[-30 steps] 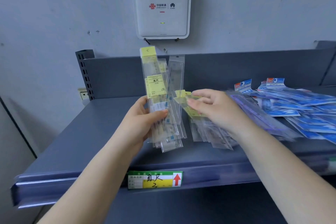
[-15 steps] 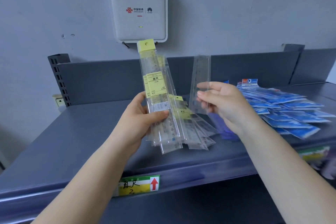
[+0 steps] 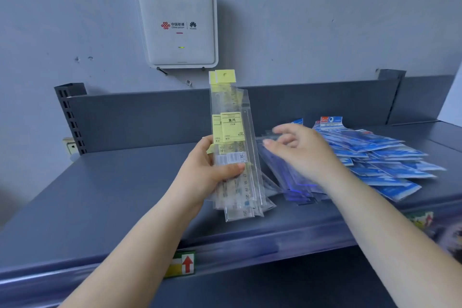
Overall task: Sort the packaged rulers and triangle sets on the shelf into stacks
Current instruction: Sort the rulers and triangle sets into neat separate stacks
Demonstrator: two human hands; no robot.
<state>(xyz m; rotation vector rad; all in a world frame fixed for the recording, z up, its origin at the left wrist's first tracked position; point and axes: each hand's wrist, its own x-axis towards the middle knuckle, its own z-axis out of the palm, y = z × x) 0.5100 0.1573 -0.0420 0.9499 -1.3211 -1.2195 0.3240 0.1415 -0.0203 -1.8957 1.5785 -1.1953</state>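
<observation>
The clear ruler the right hand [image 3: 297,150] pinched half a second ago is gone; it now hovers, fingers relaxed, over the purple packs [image 3: 287,172]. The left hand [image 3: 212,172] still grips the yellow-labelled rulers [image 3: 233,137] upright.

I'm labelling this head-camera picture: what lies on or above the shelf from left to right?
Slotted shelf post → left hand holding a bundle of yellow-labelled rulers → right hand → clear packs → blue packs.
</observation>
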